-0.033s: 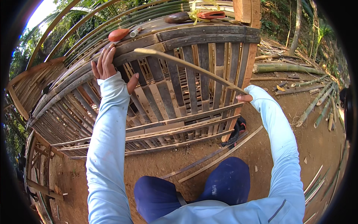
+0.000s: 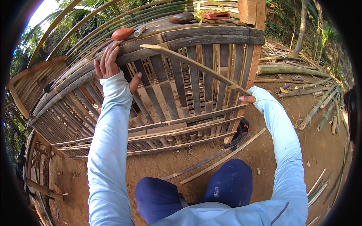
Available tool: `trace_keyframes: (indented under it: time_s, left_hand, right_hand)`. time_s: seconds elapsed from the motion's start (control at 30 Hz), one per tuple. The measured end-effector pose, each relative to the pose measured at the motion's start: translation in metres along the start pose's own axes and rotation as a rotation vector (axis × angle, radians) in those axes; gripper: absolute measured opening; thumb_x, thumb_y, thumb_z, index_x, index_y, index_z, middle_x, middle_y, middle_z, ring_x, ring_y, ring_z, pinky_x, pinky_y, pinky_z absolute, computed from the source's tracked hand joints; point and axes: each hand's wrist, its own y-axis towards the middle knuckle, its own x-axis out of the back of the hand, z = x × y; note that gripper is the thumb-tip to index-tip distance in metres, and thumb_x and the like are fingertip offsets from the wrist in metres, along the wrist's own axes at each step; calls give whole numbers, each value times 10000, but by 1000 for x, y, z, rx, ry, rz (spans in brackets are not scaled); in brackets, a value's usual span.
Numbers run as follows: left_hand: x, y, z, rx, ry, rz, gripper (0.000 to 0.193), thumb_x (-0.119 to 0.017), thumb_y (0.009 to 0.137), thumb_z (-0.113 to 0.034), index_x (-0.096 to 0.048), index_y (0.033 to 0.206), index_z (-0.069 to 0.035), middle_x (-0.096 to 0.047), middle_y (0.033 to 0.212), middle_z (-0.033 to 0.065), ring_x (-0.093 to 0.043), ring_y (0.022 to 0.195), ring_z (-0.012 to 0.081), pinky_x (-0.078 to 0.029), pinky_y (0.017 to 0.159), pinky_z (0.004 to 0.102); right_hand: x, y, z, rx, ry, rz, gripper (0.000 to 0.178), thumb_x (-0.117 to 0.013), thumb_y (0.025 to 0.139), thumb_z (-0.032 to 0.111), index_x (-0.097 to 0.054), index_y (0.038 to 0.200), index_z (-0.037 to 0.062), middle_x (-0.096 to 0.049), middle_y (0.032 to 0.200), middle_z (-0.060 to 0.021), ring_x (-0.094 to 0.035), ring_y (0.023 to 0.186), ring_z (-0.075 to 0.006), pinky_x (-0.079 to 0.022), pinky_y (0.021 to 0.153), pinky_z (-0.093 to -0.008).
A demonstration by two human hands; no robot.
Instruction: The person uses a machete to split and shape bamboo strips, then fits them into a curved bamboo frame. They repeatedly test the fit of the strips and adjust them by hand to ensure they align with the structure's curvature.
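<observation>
Left hand [image 2: 110, 67] open, fingers slightly spread, thumb wide apart, lying against the dark-brown bamboo top rail [image 2: 203, 33]. Right hand [image 2: 247, 99] pinches the lower end of a long, narrow tan bamboo strip [image 2: 200, 67], which slants up-left before the slatted brown bamboo panel [image 2: 194, 88]; other right fingers hidden.

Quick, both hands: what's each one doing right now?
Left hand: open, fingers spread over the upper bamboo rail, thumb apart.
Right hand: closed, holding the near end of the bamboo strip.
</observation>
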Motion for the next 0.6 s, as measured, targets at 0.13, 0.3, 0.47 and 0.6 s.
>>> trace_keyframes:
  time_s: [0.13,0.3,0.47,0.6]
  left_hand:
    - [5,2,-3,21,6,31,832,-727,637,-330,-436,1394,-145,-454,1483,68,-353,1419,294,-40,1208,503]
    - [7,-1,-2,55,-56,11,807,-703,669,-268,-412,1408,-123,-432,1502,88,-343,1427,301,-43,1206,508]
    - [-11,-34,-45,318,-191,-266,724,-705,758,-129,-372,1395,-37,-433,1427,199,-453,1295,291,-304,1104,469]
    - [-38,-46,-100,984,-916,-128,624,-725,888,-256,-424,1335,59,-626,1120,170,-638,906,164,-533,769,293]
  right_hand:
    - [-6,9,-3,35,-8,20,649,-672,753,699,-693,732,51,-622,651,-130,-597,648,-303,-457,654,-415]
    - [-13,8,6,29,-77,73,601,-676,758,676,-679,683,80,-635,652,-101,-615,672,-297,-466,667,-409]
    - [-4,8,22,11,-114,97,598,-674,766,663,-687,693,70,-637,651,-94,-614,674,-283,-466,670,-399]
    - [4,15,21,21,-130,133,577,-676,788,637,-693,713,65,-641,646,-80,-615,663,-257,-470,665,-383]
